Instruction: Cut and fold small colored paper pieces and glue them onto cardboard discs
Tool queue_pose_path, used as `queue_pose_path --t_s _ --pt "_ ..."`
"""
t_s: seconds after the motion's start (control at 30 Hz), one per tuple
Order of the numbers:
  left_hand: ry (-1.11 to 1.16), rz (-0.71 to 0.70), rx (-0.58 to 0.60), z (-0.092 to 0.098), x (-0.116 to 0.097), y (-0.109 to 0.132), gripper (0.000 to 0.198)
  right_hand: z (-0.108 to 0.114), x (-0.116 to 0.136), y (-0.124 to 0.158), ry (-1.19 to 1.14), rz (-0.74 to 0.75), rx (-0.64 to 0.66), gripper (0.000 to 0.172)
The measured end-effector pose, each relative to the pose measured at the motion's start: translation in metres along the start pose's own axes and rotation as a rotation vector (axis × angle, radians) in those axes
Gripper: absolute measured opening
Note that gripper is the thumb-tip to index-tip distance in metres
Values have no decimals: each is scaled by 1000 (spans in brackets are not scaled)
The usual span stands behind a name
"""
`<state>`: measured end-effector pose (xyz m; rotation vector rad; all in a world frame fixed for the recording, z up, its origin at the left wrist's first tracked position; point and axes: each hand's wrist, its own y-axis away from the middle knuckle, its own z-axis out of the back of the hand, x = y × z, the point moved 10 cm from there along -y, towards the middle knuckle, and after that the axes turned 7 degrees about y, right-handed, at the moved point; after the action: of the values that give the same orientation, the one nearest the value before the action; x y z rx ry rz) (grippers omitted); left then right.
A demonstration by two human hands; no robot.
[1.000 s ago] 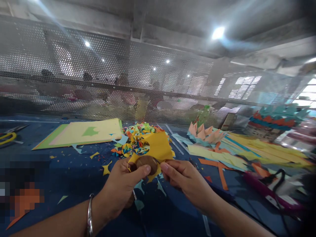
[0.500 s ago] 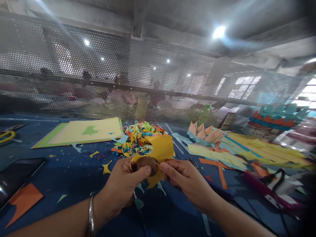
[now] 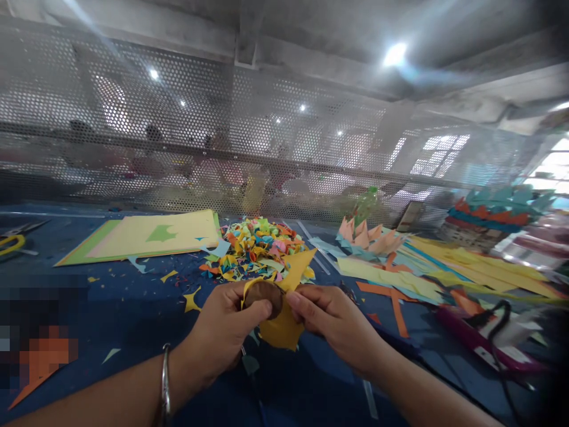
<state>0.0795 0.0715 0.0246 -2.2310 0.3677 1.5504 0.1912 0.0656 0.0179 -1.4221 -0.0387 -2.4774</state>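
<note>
My left hand pinches a round brown disc laid against a sheet of yellow paper, thumb on the disc. My right hand is closed beside it, fingers pressed on the yellow paper's right edge; small scissor blades seem to show at the disc's rim, but I cannot make them out clearly. Both hands hover just above the dark blue table. A metal bangle circles my left wrist.
A heap of coloured paper scraps lies behind the hands. Stacked yellow and green sheets are at back left, yellow-handled scissors at far left. Folded paper shapes, long yellow strips and a pink tool with a cable lie right. A perforated screen closes the back.
The yellow paper has turned in my hands: its upper flap has folded to a point and more of it hangs below the disc. Both hands stayed in place.
</note>
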Motion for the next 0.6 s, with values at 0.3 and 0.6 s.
queue_pose_path --t_s 0.3,0.6 --pt "-40 24 30 -3 2 -1 17 1 1 0 26 12 -8 47" --pt "-54 63 46 -7 1 -2 17 1 2 -1 27 1 6 46"
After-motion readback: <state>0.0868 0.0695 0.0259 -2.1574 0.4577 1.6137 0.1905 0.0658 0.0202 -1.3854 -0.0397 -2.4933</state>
